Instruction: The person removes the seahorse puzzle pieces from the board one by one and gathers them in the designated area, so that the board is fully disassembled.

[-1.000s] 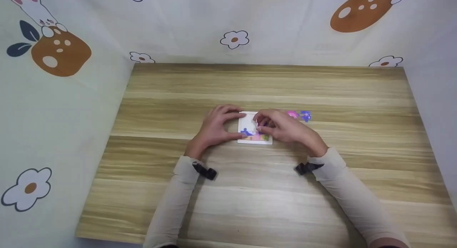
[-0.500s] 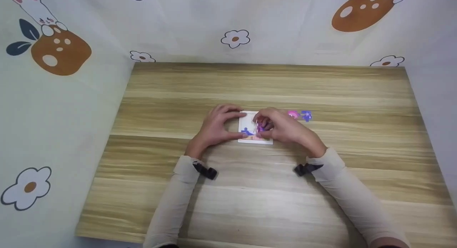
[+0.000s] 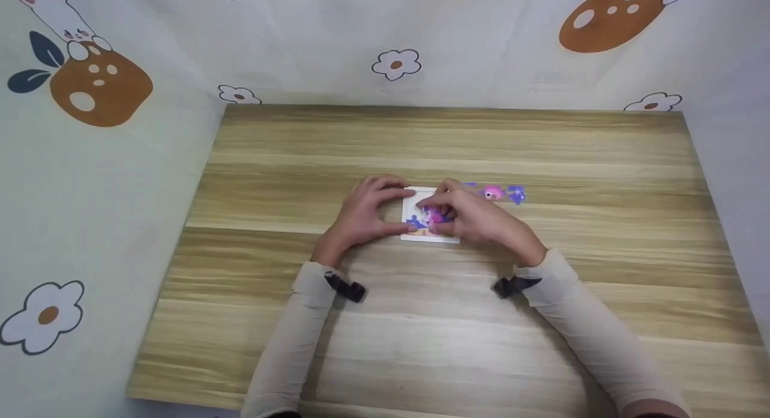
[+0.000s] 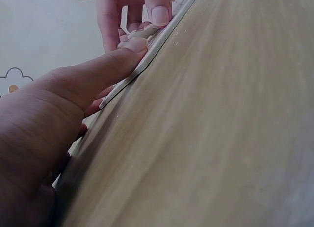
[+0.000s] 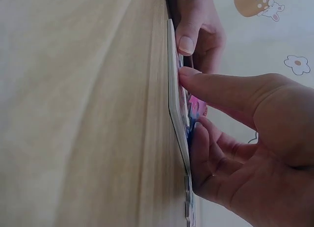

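Head view: the right hand (image 3: 475,212) holds a flat pink-and-blue jigsaw piece (image 3: 431,216) in its narrow grip, over a square white tray (image 3: 430,240). Left of this grip, the left hand (image 3: 364,216), spread wide, touches the tray; right of the grip, a purple-blue jigsaw piece (image 3: 517,194) lies on the wooden surface (image 3: 385,346).

"What sort of room are we in?"

"A small nook, I'd say: pale, creased wall coverings (image 3: 469,51) rise behind and on both sides of this rectangular wood-grained bench (image 3: 397,346)."

"A nursery, with those orange-brown spotted fruits (image 3: 111,96), white rabbits (image 3: 63,20) and white outlined flowers (image 3: 396,64) printed there?"

"The print is childlike, but I can't tell whether it's a home."
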Tool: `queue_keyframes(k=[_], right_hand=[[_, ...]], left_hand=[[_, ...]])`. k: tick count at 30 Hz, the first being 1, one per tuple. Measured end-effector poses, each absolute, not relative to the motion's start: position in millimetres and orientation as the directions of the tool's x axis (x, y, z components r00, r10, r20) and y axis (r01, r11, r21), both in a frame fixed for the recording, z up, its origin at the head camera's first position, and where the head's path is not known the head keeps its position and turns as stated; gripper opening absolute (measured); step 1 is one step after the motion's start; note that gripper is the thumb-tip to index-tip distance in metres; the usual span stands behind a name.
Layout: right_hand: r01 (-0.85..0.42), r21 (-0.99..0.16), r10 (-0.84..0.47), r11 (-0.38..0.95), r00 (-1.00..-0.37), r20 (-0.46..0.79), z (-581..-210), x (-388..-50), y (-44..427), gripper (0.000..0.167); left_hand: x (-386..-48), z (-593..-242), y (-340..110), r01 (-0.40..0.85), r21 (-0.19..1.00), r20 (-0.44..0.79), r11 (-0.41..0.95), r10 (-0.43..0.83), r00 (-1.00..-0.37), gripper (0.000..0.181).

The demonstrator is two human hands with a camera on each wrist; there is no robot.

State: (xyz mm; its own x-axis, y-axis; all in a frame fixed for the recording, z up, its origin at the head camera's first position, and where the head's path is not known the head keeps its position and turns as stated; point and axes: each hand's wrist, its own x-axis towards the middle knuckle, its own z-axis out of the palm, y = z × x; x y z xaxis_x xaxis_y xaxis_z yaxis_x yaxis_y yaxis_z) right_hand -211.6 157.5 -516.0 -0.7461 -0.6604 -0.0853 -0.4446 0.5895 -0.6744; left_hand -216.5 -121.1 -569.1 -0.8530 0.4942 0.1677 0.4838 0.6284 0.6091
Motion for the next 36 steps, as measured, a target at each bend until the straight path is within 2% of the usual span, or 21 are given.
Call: queue_keyframes(k=[17,29,36], right_hand=[[-0.427,-0.652,-0.648,0.626,-0.751,-0.13,-511.1,-210.8,158.8,0.048],[-0.457,-0.671,-0.651,0.584,-0.757,-0.051,-516.7,-212.8,154.2,0.049],[-0.442,-0.651,-0.639,0.617,-0.764,-0.087,-517.7,-211.9,155.7,0.048]], left_hand=[[-216.8,-566.3,-120.5,0.497,0.6,0.187,0.627,0.494,-0.849,0.072],[-215.8,-566.3,-120.5,0.48,0.604,0.167,0.636,0.488,-0.857,0.074],[-216.0,-566.5,-120.4,0.486,0.606,0.176,0.63,0.49,-0.854,0.074]])
